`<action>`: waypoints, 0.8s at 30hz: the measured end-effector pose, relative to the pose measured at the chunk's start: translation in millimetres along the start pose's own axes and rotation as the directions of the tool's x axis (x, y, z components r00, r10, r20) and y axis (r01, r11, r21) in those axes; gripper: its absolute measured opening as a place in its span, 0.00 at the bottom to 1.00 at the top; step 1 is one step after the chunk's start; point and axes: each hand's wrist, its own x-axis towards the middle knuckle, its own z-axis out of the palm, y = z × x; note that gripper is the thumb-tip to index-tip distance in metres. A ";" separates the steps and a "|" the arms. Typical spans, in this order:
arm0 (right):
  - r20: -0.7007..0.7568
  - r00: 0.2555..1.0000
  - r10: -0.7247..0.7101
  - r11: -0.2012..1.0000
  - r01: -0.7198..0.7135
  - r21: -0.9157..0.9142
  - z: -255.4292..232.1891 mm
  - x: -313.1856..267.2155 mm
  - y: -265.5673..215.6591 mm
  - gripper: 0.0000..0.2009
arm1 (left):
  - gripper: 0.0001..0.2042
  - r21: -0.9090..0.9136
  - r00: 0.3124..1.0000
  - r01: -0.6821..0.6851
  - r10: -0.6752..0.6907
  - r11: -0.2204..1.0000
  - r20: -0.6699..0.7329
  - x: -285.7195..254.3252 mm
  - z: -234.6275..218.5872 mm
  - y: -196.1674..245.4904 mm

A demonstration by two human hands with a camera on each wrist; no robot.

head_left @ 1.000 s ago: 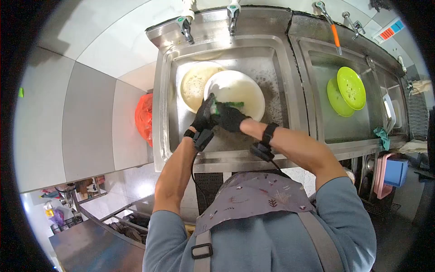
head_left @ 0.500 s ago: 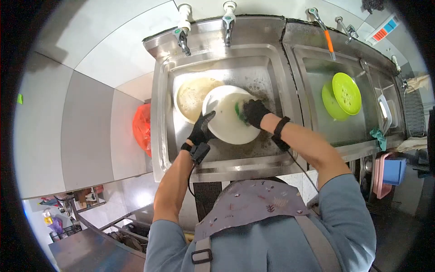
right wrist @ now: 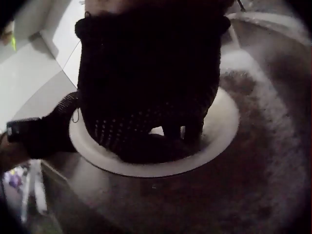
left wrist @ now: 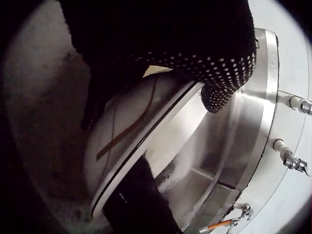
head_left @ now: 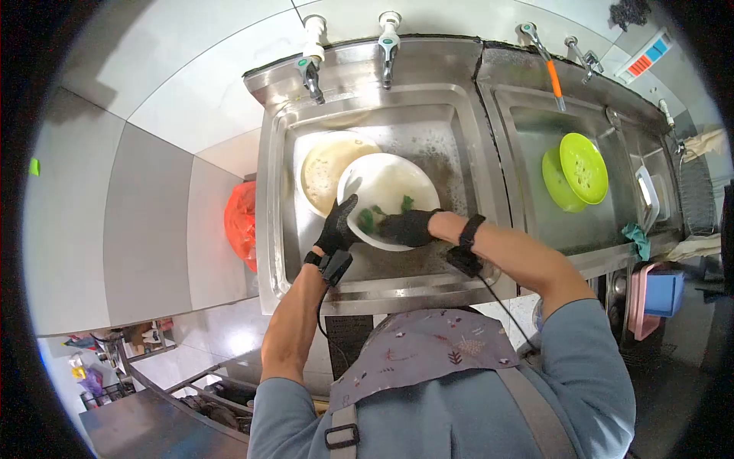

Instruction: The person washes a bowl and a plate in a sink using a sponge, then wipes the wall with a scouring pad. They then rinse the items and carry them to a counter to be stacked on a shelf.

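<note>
A white bowl (head_left: 390, 180) is held tilted over the left sink by my black-gloved left hand (head_left: 336, 228). In the left wrist view, the thumb lies over the rim of the bowl (left wrist: 146, 134) and the fingers spread under its outside, which has brown lines. Inside the bowl, my gloved right hand (head_left: 409, 228) presses a green scouring pad (head_left: 369, 220) against the near wall, with green edges poking out past the fingers. From the right wrist, the glove (right wrist: 151, 97) hides the pad. Touching or overlapping behind is a cream basin (head_left: 317, 172) with foamy liquid.
The steel sink (head_left: 459, 268) has suds on its floor and two taps (head_left: 388, 57) behind it. Lime-green bowls (head_left: 585, 172) sit in the sink to the right, near a teal cloth (head_left: 636, 239). A red plastic bag (head_left: 241, 222) hangs at the left.
My right hand goes from beside the left hand to the bowl's right side, then back to its near wall with the scouring pad. The bowl tilts differently, still in my left hand.
</note>
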 end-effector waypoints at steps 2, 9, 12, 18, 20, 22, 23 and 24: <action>0.061 0.996 0.067 0.988 -0.058 -0.143 -3.0 -11.6 9.9 0.19 | 0.31 -0.703 0.944 0.275 -0.324 0.656 0.067 -2.9 8.7 22.1; -0.470 0.751 0.464 0.877 -0.464 0.124 -12.9 -4.5 52.9 0.14 | 0.25 -0.291 0.964 0.262 -0.262 0.920 0.038 -7.2 1.9 2.5; -0.574 0.620 0.534 0.841 -0.456 0.290 -23.0 6.2 64.5 0.14 | 0.25 0.497 0.895 -0.447 0.365 0.744 0.258 -3.3 -9.8 1.1; -0.782 0.511 0.357 0.924 -0.068 0.377 -22.3 40.6 29.4 0.11 | 0.34 -0.256 0.965 0.210 -0.158 0.944 0.208 9.6 -16.2 -34.4; -0.905 0.426 0.007 0.997 0.072 0.042 -21.9 53.5 10.4 0.16 | 0.34 0.166 0.960 -0.093 0.044 0.982 0.276 8.7 -20.1 -37.6; -0.868 0.489 -0.087 0.996 0.037 -0.079 -31.3 53.6 -17.0 0.22 | 0.36 0.057 0.974 -0.004 -0.009 0.998 0.227 6.3 -12.7 -19.8; -0.869 0.486 -0.089 0.996 0.037 -0.082 -35.3 55.1 -18.3 0.22 | 0.37 0.000 0.979 0.036 -0.035 0.999 0.202 5.3 -9.1 -11.3; -0.801 0.597 -0.038 0.999 0.028 -0.026 -40.7 55.9 -19.5 0.22 | 0.38 0.227 0.960 -0.153 0.090 0.962 0.265 -0.9 -9.8 -6.7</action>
